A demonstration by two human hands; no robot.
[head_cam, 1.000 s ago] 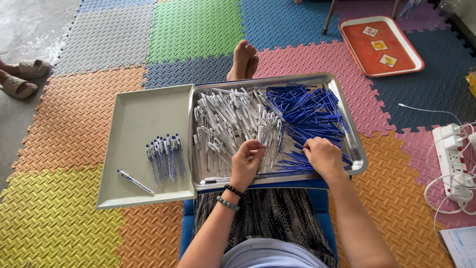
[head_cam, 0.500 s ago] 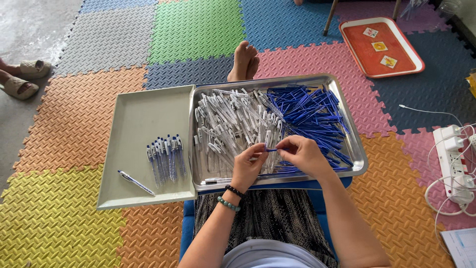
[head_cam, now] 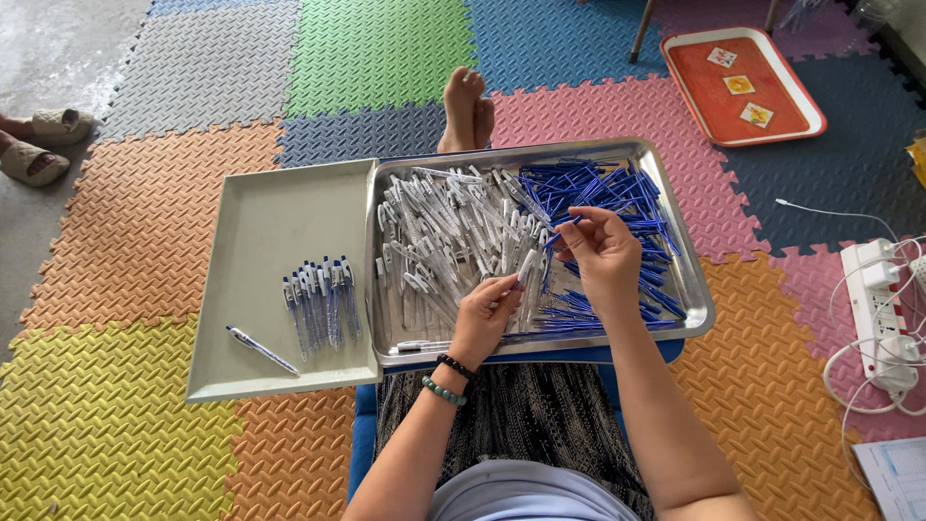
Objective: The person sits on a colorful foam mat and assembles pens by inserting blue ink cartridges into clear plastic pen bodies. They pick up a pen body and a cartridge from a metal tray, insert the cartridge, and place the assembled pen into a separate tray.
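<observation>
A steel tray on my lap holds a heap of clear pen barrels on its left and blue refills on its right. My left hand grips one clear barrel above the tray's near edge. My right hand pinches a blue refill whose tip points down-left toward the barrel's end. A beige tray to the left carries a row of assembled pens and one single pen near its front.
Coloured foam mats cover the floor. My bare feet lie beyond the steel tray. An orange tray with small cards sits at the far right. A white power strip with cables lies right. Sandalled feet show far left.
My right hand lifted a blue refill from the pile and brought it toward the barrel in my left hand, which rose slightly off the tray.
</observation>
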